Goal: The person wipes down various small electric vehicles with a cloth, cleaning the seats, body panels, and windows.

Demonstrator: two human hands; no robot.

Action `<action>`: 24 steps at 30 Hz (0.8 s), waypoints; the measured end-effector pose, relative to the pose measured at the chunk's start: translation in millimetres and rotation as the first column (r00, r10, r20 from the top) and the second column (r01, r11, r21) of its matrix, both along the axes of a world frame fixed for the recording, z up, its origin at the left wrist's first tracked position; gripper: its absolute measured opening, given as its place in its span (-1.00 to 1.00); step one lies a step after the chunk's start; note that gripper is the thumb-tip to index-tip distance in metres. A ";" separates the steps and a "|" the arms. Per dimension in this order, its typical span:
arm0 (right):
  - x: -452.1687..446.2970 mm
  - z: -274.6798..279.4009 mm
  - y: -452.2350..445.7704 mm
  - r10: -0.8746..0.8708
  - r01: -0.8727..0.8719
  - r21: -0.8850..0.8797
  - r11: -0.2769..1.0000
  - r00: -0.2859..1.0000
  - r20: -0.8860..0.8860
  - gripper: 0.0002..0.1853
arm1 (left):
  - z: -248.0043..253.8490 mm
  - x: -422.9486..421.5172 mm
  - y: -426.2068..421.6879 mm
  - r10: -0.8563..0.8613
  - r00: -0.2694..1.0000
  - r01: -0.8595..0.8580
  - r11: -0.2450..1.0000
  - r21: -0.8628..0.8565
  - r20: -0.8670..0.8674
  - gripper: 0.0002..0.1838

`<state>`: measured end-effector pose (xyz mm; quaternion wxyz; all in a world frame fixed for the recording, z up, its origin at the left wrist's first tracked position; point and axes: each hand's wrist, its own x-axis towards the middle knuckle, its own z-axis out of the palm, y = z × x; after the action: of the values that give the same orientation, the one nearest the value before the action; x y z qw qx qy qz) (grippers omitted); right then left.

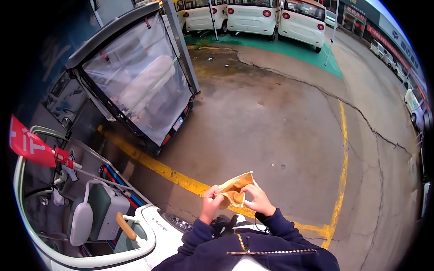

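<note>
A tan-yellow cloth [236, 189] with pale edges is held up in front of the dark blue jacket, one corner pointing up and to the right. My left hand [211, 203] pinches its left edge, fingers closed. On the right side, my right hand [259, 200] grips the cloth with its fingers bent round the edge. Between the two hands the cloth hangs slightly folded. Both hands are above the paved ground, near the yellow painted line [181, 179].
An open white vehicle [151, 235] with grey seats and a red flag [31, 143] stands close at the left. Beyond it is a covered cart [140, 81] beside a grey post [181, 49]. White vehicles [251, 19] are parked on green ground ahead.
</note>
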<state>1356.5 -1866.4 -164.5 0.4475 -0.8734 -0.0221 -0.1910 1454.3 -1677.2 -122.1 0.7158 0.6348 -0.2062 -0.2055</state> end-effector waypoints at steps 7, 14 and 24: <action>35.3 -36.5 -19.5 -0.067 0.114 0.195 0.974 0.970 -0.232 -0.51 | -12.0 68.2 -49.5 -0.102 0.994 0.104 0.990 -0.100 0.025 -0.78; 123.7 -43.6 -66.1 -0.139 0.261 0.562 0.785 0.958 -0.250 -0.60 | -15.2 156.7 -101.0 -0.249 0.958 0.224 0.959 -0.175 -0.143 -0.83; 329.3 -12.6 -132.3 0.298 -0.032 0.700 0.713 0.918 -0.262 -0.59 | 19.9 340.7 -144.1 -0.327 0.944 0.323 0.941 -0.106 -0.031 -0.80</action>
<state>1685.8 -1998.7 -177.1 0.7485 -0.6608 0.0519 0.0176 1795.0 -1821.3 -102.2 0.7074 0.5506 -0.3008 -0.3255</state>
